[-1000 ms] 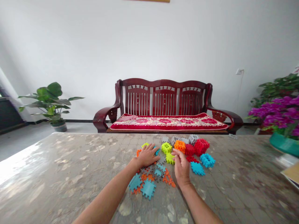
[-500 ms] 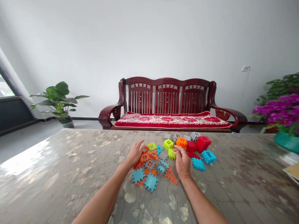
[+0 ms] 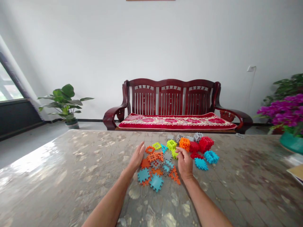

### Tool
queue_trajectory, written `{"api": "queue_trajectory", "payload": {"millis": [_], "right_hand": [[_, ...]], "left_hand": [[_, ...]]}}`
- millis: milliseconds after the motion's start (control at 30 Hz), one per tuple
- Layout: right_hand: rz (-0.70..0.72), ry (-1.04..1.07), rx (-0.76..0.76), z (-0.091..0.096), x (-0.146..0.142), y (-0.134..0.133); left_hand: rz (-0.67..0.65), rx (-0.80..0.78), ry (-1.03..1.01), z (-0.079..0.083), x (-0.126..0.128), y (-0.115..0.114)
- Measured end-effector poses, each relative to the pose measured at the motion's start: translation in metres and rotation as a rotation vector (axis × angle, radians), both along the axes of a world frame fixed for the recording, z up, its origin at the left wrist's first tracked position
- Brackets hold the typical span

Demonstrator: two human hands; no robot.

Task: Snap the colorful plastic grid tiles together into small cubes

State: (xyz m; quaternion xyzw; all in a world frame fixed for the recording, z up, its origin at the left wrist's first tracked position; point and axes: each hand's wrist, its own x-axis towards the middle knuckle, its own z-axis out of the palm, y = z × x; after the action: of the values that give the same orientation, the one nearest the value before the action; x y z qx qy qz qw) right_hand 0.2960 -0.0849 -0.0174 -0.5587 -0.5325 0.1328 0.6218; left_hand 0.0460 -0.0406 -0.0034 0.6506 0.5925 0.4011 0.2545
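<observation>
A heap of flat interlocking plastic tiles (image 3: 158, 164) in orange, blue, grey and lime lies on the marble table (image 3: 71, 176). Behind it stand assembled cubes: lime (image 3: 171, 144), orange (image 3: 184, 143), red (image 3: 205, 144), grey (image 3: 197, 136) and blue (image 3: 210, 156). My left hand (image 3: 136, 156) rests on its edge at the left side of the heap, fingers straight and together, holding nothing. My right hand (image 3: 184, 162) is at the heap's right side, fingers pinched on a lime tile (image 3: 175, 154).
A dark red wooden bench (image 3: 172, 107) with a red cushion stands beyond the table. A potted leafy plant (image 3: 63, 102) is on the floor at left. Purple flowers in a teal pot (image 3: 287, 126) and some papers (image 3: 295, 172) occupy the table's right edge.
My left hand has slid off the top of the tiles to the heap's left side and opened flat. The right hand stays pinched by the lime tile. The view shifted slightly.
</observation>
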Motion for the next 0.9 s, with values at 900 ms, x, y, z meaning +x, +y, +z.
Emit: {"api": "queue_trajectory", "payload": {"millis": [900], "right_hand": [[0.198, -0.892, -0.023, 0.025, -0.036, -0.033]], "left_hand": [[0.036, 0.054, 0.504, -0.004, -0.035, -0.002]]}}
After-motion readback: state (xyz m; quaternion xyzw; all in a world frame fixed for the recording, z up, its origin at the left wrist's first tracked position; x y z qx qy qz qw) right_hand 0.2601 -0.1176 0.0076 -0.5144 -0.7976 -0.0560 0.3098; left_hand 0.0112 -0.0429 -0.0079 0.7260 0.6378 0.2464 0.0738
